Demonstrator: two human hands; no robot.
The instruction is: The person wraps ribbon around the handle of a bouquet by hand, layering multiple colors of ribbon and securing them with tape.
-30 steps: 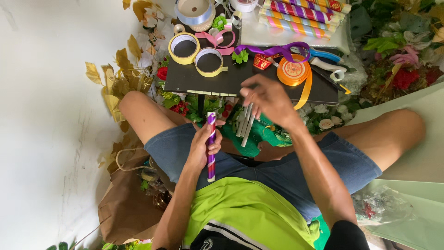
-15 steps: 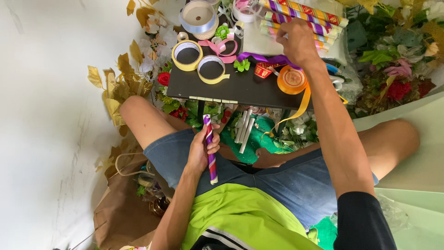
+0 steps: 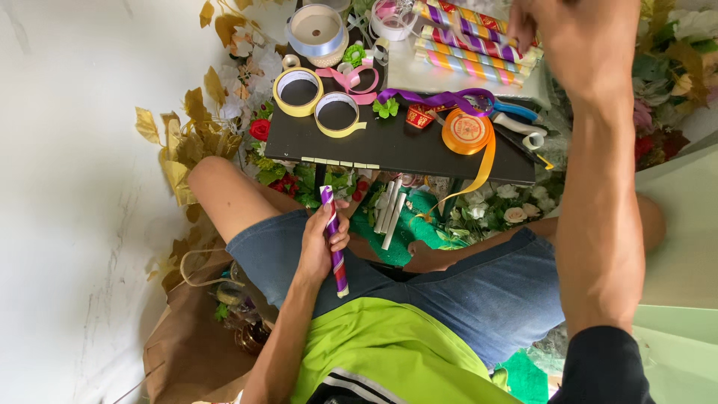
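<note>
Your left hand point(image 3: 320, 243) is wrapped around a purple-and-white striped stick point(image 3: 333, 241), fingers curled tight about its middle, and holds it over your lap just short of the near edge of the small black table point(image 3: 389, 146). The stick stands nearly upright, its top end close to the table's near edge and its lower end pointing at your green shirt point(image 3: 389, 352).

Your right hand point(image 3: 576, 37) is stretched out over the far right corner of the table, above the row of striped sticks point(image 3: 467, 41) lying side by side there (pink, yellow, purple and orange bands). Its fingers are bunched and bent downward at the right end of that row, but I cannot tell whether they pinch one of the sticks.

On the table's left part sit two yellow tape rolls point(image 3: 318, 101), touching each other, with a pale blue ribbon spool point(image 3: 315, 30) beyond them at the far left corner. An orange ribbon spool point(image 3: 466, 130) lies near the right part of the near edge, its loose end hanging over that edge. A purple ribbon point(image 3: 434, 97) curls between the orange spool and the striped sticks. A few white sticks point(image 3: 389, 209) lie under the table near your knees.
</note>
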